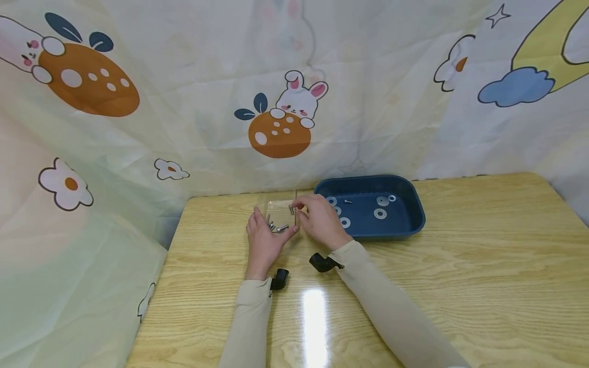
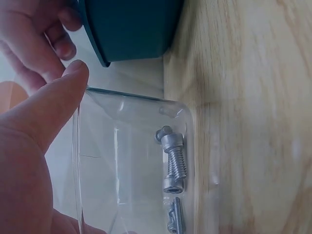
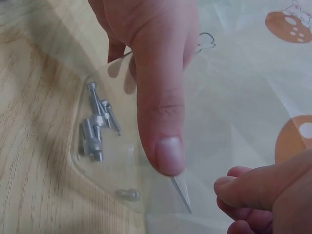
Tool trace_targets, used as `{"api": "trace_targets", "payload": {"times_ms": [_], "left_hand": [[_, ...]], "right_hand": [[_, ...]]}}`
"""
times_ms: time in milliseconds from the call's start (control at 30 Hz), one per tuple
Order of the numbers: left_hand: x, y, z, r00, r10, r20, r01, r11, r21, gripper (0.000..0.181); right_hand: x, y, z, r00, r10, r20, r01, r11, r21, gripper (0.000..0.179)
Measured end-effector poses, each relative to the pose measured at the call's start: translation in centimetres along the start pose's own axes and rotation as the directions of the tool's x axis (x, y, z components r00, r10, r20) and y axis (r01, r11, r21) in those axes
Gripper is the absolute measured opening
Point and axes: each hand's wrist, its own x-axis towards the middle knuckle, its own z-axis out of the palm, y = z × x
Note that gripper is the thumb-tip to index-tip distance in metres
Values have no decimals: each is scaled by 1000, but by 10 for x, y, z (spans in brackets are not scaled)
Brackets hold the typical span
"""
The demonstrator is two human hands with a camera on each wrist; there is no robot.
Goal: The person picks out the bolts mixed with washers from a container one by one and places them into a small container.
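My left hand (image 1: pixel 264 244) grips a clear plastic container (image 2: pixel 122 161), its thumb over the near rim and its fingers on the far left side. Several silver socket-head bolts (image 2: pixel 176 156) lie inside on the bottom. One more bolt (image 3: pixel 128 195) lies apart from them, towards the container's right end. My right hand (image 1: pixel 322 220) hovers at the container's right rim, fingers loosely bent, and nothing shows between the fingertips (image 3: pixel 225 189). Behind the right hand stands a dark blue tray (image 1: pixel 391 236), holding several flat washers (image 1: pixel 380 213) and a small screw (image 1: pixel 348 202).
Both things stand on a wood-grain table (image 1: pixel 483 266) near its back edge. A printed cloth (image 1: pixel 207 102) hangs right behind them. Black wrist cameras (image 1: pixel 322 262) sit on both wrists, close to the tabletop.
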Motion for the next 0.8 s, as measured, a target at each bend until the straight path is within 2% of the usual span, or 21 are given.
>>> {"api": "trace_targets", "payload": {"times_ms": [433, 600, 800], "left_hand": [[-1, 4, 0, 1000, -13, 15, 14, 1000, -13, 127], [0, 3, 0, 999, -18, 30, 19, 1000, -22, 126], [-1, 3, -1, 999, -22, 26, 22, 1000, -18, 127]], "right_hand": [[-15, 17, -19, 994, 4, -111, -5, 1000, -6, 17], [-20, 23, -24, 993, 47, -109, -45, 999, 15, 19], [-19, 27, -27, 992, 51, -119, -50, 999, 14, 16]]}}
